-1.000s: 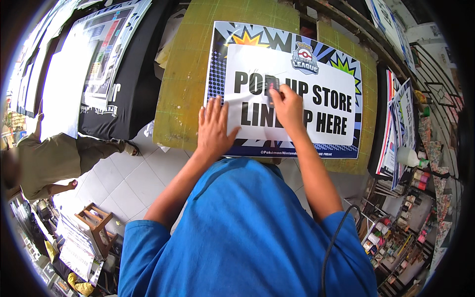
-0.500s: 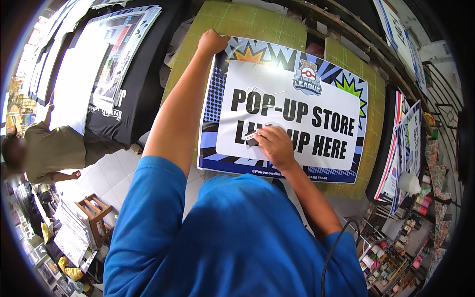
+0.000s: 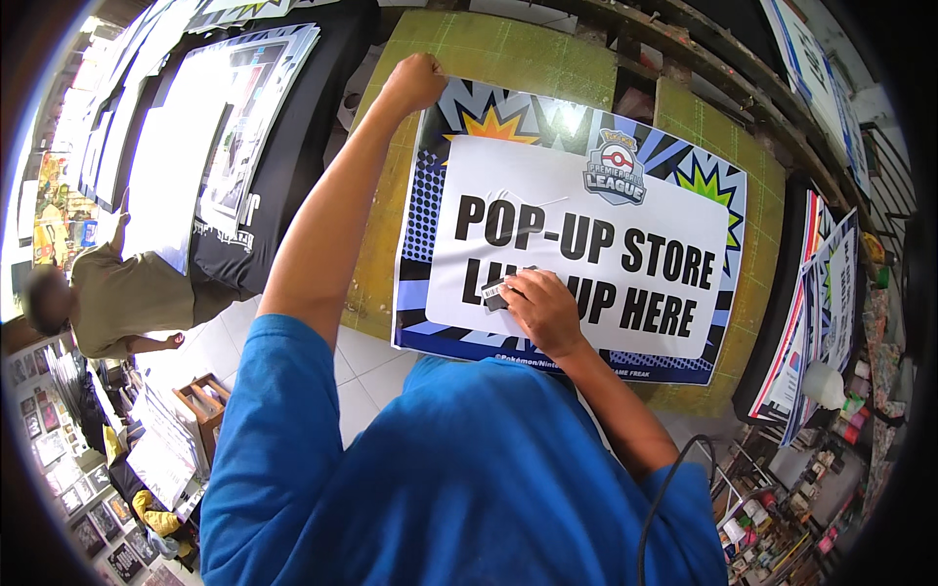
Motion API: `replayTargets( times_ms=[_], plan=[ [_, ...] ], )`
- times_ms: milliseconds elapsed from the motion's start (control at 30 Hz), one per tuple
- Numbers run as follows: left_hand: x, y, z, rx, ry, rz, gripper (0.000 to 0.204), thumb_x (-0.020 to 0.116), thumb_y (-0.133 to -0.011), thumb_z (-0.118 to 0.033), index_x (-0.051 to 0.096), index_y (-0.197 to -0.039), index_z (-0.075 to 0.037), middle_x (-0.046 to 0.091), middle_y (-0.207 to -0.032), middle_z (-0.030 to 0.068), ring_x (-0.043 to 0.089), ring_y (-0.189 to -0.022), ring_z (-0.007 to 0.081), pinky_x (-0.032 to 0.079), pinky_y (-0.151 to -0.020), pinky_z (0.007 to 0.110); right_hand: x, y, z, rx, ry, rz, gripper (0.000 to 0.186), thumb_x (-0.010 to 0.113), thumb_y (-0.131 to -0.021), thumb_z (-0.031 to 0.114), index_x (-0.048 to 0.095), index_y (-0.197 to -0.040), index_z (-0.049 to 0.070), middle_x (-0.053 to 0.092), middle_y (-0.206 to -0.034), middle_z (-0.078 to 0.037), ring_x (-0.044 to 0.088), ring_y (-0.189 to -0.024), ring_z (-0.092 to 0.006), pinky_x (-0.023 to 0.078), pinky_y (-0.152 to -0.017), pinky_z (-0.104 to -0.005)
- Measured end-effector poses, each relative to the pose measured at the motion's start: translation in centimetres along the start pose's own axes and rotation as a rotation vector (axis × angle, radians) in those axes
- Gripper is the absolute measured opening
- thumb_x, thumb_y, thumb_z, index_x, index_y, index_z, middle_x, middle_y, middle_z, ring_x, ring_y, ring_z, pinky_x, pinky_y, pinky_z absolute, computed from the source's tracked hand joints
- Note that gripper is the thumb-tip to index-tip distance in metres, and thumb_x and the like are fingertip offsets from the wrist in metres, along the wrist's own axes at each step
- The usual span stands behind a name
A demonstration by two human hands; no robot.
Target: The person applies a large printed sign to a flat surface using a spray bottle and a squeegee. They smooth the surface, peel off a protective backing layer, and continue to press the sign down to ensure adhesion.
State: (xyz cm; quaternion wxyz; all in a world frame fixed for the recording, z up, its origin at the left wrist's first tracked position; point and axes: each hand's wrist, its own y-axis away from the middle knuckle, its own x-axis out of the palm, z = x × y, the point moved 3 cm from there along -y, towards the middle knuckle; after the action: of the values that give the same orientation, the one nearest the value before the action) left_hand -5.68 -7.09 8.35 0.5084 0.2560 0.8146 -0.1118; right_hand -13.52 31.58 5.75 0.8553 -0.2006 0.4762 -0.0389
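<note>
A large printed sign sheet [image 3: 586,220] in white, blue and black, with starbursts and a round-ball emblem, lies on a yellow-green cutting mat [image 3: 508,44]. Creases run across the glossy surface left of its middle. At the sheet's upper left corner, my left hand [image 3: 417,82] is closed with the arm stretched out; the corner appears pinched in its fingers, which are partly hidden. My right hand [image 3: 540,311] grips a small dark flat squeegee [image 3: 495,293] with a barcode label. It is pressed against the lower left part of the lettering.
At the left, a black-covered table [image 3: 259,210] bears stacked printed boards [image 3: 259,117]; a person [image 3: 132,303] stands beside it. More printed boards [image 3: 816,322] lean at the right, near a white bottle [image 3: 824,386]. A wooden stool [image 3: 203,405] stands lower left. A black cable [image 3: 650,518] hangs by my right arm.
The view has shifted slightly, so the sign sits a little lower and further right. My left hand stays at the corner; my right hand keeps the squeegee on nearly the same spot.
</note>
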Motion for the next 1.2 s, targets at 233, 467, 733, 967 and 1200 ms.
replayTargets(
  times_ms=[233, 467, 733, 967, 1200],
  plan=[
    [-3.8, 4.1, -4.1, 0.112, 0.061, -0.074, 0.019, 0.057, -0.087, -0.018, 0.064, -0.087, 0.0, 0.068, -0.081, 0.0169, 0.066, -0.078, 0.0298, 0.051, -0.075, 0.04, 0.2, 0.3, -0.2, 0.007, 0.029, -0.014, 0.026, 0.072, -0.074, 0.008, 0.069, -0.1, 0.009, 0.067, -0.107, -0.004, 0.061, -0.107, -0.0236, 0.049, -0.094, -0.0393],
    [-4.0, 6.1, -5.5, 0.143, 0.05, -0.102, 0.018, 0.058, -0.088, -0.018, 0.064, -0.091, -0.001, 0.067, -0.081, 0.0162, 0.065, -0.078, 0.0295, 0.049, -0.074, 0.04, 0.2, 0.1, -0.1, 0.022, 0.049, 0.015, 0.026, 0.072, -0.075, 0.008, 0.07, -0.1, 0.011, 0.067, -0.108, -0.002, 0.06, -0.11, -0.0219, 0.048, -0.098, -0.0386],
    [-4.4, 7.7, -6.6, 0.197, 0.072, -0.092, 0.021, 0.06, -0.089, -0.021, 0.063, -0.093, 0.0, 0.067, -0.082, 0.0171, 0.064, -0.077, 0.0297, 0.049, -0.073, 0.04, 0.4, 0.3, -0.1, 0.026, 0.058, 0.003, 0.022, 0.069, -0.078, 0.011, 0.071, -0.1, 0.011, 0.067, -0.108, -0.001, 0.061, -0.111, -0.0211, 0.047, -0.1, -0.0386],
    [-5.0, 9.6, -9.1, 0.204, 0.089, -0.075, 0.02, 0.058, -0.088, -0.02, 0.064, -0.094, -0.001, 0.066, -0.079, 0.0196, 0.065, -0.076, 0.0346, 0.049, -0.072, 0.043, 0.5, 0.5, -0.2, 0.023, 0.058, -0.01, 0.021, 0.068, -0.079, 0.012, 0.071, -0.099, 0.011, 0.067, -0.107, -0.002, 0.061, -0.111, -0.022, 0.047, -0.099, -0.0391],
    [-4.1, 12.7, -11.5, 0.289, 0.04, -0.124, 0.016, 0.056, -0.09, -0.018, 0.06, -0.091, -0.003, 0.065, -0.081, 0.0194, 0.065, -0.079, 0.0384, 0.051, -0.074, 0.047, 0.2, 0.2, 0.0, 0.021, 0.038, -0.032, 0.02, 0.069, -0.076, 0.009, 0.071, -0.096, 0.009, 0.068, -0.105, -0.004, 0.063, -0.107, -0.0234, 0.05, -0.096, -0.0387]
  ],
)
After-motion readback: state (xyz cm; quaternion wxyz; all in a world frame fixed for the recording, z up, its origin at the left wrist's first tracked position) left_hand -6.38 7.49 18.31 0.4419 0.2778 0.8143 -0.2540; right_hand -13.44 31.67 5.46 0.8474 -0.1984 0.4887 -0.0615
